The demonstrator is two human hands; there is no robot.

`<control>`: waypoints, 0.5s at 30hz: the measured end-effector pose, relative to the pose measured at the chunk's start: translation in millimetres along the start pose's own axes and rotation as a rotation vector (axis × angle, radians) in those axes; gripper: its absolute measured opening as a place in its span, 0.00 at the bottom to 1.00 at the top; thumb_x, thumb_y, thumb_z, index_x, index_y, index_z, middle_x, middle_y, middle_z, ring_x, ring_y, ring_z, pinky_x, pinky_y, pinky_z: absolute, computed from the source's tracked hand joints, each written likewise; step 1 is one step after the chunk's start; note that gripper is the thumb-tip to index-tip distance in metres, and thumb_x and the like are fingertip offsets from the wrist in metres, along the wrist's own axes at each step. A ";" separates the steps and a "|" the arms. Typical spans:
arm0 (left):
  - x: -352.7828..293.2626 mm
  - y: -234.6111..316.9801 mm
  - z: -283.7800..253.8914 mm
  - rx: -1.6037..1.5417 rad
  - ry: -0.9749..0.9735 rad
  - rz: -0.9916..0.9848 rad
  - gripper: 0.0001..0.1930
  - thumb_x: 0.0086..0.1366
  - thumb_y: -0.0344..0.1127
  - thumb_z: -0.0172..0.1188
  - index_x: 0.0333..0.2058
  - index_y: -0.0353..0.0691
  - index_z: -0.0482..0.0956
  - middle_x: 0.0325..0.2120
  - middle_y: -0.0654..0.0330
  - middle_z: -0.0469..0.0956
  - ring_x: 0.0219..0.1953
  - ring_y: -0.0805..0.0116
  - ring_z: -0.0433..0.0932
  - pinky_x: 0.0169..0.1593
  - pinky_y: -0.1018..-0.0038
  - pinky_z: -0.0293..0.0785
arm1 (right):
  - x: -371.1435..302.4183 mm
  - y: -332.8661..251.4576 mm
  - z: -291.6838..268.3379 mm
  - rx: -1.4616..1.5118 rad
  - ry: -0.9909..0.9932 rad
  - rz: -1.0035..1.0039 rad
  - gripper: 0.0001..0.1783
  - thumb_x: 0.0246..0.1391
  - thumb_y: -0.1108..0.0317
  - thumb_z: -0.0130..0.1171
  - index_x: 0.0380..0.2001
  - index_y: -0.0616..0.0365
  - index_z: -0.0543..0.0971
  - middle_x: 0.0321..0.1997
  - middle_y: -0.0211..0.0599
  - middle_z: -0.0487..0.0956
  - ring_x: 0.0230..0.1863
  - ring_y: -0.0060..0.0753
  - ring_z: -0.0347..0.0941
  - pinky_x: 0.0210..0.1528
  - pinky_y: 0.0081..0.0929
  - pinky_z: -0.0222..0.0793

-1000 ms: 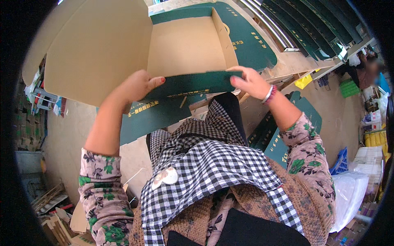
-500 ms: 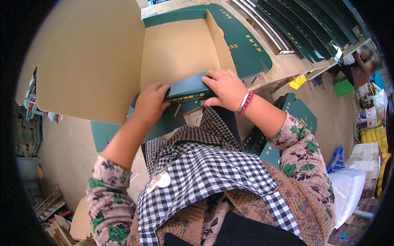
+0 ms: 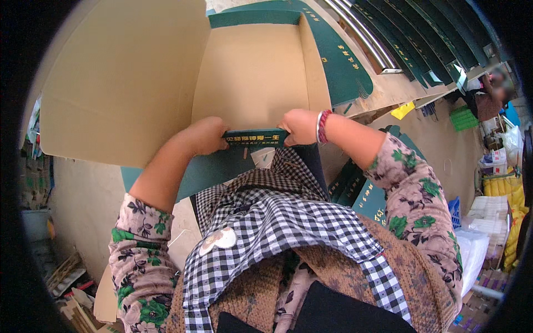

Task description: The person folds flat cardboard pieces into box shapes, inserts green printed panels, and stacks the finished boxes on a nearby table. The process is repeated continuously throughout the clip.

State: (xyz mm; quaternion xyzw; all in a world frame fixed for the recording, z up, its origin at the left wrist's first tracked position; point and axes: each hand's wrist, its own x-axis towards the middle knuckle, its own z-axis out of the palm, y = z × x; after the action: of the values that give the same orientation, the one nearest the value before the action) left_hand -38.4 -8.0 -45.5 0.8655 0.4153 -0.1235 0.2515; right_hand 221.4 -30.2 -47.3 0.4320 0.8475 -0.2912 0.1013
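Observation:
A cardboard box, dark green outside and plain brown inside, lies open in front of me. Its large brown lid stands raised on the left. My left hand is closed around the left end of the near wall, which is green with gold lettering. At the right end of that wall, my right hand is closed on it too, a red and a silver bracelet at its wrist. The fingertips of both hands are partly hidden by the wall and the knuckles.
Flat green cardboard sheets lie beneath and beyond the box on the wooden table. More green pieces are stacked low on my right. Long green panels stand in a row at the far right. A person is in the background.
The near wall's broad top face has turned from view, and the wall now stands more upright. My hands have curled tighter over its ends. The box sits slightly farther right in view.

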 end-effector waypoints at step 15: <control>-11.9 -77.4 15.1 -0.673 0.820 -0.347 0.26 0.64 0.44 0.56 0.56 0.34 0.67 0.47 0.47 0.76 0.51 0.56 0.74 0.54 0.66 0.67 | -47.6 -18.9 -32.7 0.058 1.078 -0.050 0.38 0.44 0.50 0.65 0.52 0.68 0.70 0.53 0.61 0.72 0.56 0.56 0.67 0.59 0.42 0.61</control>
State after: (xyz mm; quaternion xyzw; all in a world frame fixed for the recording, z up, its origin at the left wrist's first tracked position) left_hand -106.4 17.0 -78.9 0.6335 0.6320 0.3231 0.3079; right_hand 237.9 -51.8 6.9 0.5026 0.7810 -0.0541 -0.3667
